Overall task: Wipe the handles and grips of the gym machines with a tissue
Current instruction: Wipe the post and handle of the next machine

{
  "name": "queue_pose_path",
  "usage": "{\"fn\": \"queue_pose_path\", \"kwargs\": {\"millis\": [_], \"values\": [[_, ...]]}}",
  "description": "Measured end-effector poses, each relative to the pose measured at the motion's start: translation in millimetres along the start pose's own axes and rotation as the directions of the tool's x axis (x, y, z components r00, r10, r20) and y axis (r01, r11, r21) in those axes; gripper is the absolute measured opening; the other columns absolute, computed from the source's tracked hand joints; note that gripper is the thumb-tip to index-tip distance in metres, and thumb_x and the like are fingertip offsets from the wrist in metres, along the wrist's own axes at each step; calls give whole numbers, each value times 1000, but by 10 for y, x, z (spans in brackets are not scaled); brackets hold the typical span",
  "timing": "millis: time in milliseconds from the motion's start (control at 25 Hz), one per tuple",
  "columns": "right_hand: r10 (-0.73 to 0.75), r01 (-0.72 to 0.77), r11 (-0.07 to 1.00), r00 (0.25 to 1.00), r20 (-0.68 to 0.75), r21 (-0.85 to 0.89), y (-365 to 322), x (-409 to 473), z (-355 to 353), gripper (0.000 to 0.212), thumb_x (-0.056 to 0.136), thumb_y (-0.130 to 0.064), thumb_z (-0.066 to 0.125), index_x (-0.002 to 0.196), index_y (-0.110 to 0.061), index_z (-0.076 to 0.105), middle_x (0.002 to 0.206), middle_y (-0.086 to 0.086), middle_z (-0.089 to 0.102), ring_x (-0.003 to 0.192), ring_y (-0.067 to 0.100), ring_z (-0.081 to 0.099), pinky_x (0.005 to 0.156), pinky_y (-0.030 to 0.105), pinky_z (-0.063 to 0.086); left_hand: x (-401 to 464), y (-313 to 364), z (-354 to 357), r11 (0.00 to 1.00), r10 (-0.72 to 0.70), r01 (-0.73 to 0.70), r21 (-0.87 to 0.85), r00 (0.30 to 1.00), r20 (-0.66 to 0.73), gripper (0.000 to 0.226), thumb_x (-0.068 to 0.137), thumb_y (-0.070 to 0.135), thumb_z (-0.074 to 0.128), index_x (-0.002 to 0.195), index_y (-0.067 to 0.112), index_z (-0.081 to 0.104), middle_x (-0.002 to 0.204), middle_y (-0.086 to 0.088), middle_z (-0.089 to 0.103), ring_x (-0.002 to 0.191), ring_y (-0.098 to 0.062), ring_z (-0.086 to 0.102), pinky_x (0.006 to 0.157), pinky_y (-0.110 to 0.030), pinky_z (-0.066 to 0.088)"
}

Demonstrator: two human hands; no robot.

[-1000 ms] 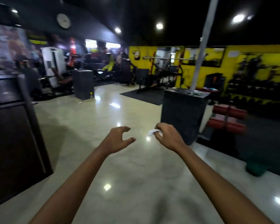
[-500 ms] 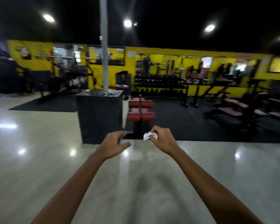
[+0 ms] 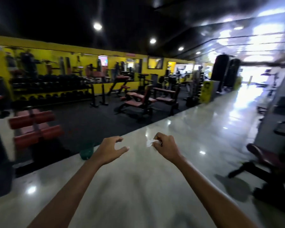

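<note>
Head view: both bare arms reach forward over the glossy pale floor [image 3: 155,186]. The right hand [image 3: 165,145] has its fingers curled round a crumpled white tissue [image 3: 150,142], which pokes out on the thumb side. The left hand [image 3: 109,149] holds nothing, fingers loosely bent with the thumb apart. Beyond the fingertips, well apart, stand red-padded benches [image 3: 138,101] on dark matting; red foam rollers [image 3: 34,127] lie off to the left of the left fingers

Both arms out fwd, bare. L hand [image 3: 109,149] fingers loosely curled, holding nothing. R hand [image 3: 165,145] fingers curled, pinching tissue [image 3: 150,142].
</note>
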State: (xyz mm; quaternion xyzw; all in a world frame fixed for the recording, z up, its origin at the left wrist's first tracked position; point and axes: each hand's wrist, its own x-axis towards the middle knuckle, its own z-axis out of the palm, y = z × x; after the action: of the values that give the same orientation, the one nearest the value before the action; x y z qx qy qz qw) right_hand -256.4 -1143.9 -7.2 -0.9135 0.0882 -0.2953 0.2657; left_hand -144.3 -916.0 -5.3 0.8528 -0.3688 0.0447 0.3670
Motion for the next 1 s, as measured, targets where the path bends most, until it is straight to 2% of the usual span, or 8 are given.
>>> {"fn": "queue_pose_path", "kwargs": {"millis": [160,240,360,520,640,760,880,1000], "values": [[108,-119,982,991,-79,-144,621,-154,-629,4,80,-7,59,81,-7,64,69,7,65,59,17,54,48,14,32,526,445,636,985,141,-132,-113,987,77,59,80,44,73,127,12,59,127,0,62,116,-10,56,101,-32,46],[144,-171,962,980,-136,-214,979,-248,-950,11,80,-10,58,84,-11,68,73,7,69,64,20,61,56,20,35,723,726,983,970,206,-187,-157,972,114,57,80,42,74,126,11,60,126,0,62,116,-10,57,101,-31,46],[191,-249,914,960,-204,-319,1411,-441,-1374,15,81,-10,59,90,-10,72,81,7,73,76,21,67,62,18,36,948,1133,1472,938,303,-264,-226,939,163,55,80,40,74,124,11,62,125,-2,63,116,-10,57,100,-30,47],[243,-338,876,925,-290,-343,1771,-735,-1834,11,79,-4,61,84,-7,70,77,10,72,74,24,67,61,20,37,1166,1609,1995,895,399,-327,-303,890,219,57,80,42,74,126,12,60,127,-1,62,117,-9,57,101,-29,46],[264,-403,851,883,-388,-338,1993,-974,-2191,7,77,-3,63,79,-6,69,71,11,70,65,20,64,60,27,41,1294,2011,2375,854,480,-376,-359,834,270,57,79,41,75,125,12,61,126,-1,63,116,-9,58,100,-29,47],[282,-455,825,846,-453,-337,2118,-1181,-2450,10,75,-9,58,72,-3,66,65,13,67,56,15,56,54,23,36,1423,2359,2738,814,548,-422,-399,785,288,57,79,41,75,125,11,62,124,-3,64,116,-11,58,100,-32,47],[367,-583,739,769,-523,-338,2346,-1417,-2748,24,75,-19,49,77,-5,68,71,12,69,64,21,63,57,26,42,1570,2774,3161,746,644,-478,-464,695,321,55,80,43,74,124,13,63,124,-2,64,116,-12,58,99,-34,49],[384,-691,616,683,-621,-378,2482,-1681,-3069,15,83,-12,57,83,-3,70,82,14,72,76,25,66,63,18,37,1655,3297,3561,653,744,-524,-547,578,335,53,80,41,73,123,12,63,122,-3,65,113,-14,59,97,-32,49]]}}
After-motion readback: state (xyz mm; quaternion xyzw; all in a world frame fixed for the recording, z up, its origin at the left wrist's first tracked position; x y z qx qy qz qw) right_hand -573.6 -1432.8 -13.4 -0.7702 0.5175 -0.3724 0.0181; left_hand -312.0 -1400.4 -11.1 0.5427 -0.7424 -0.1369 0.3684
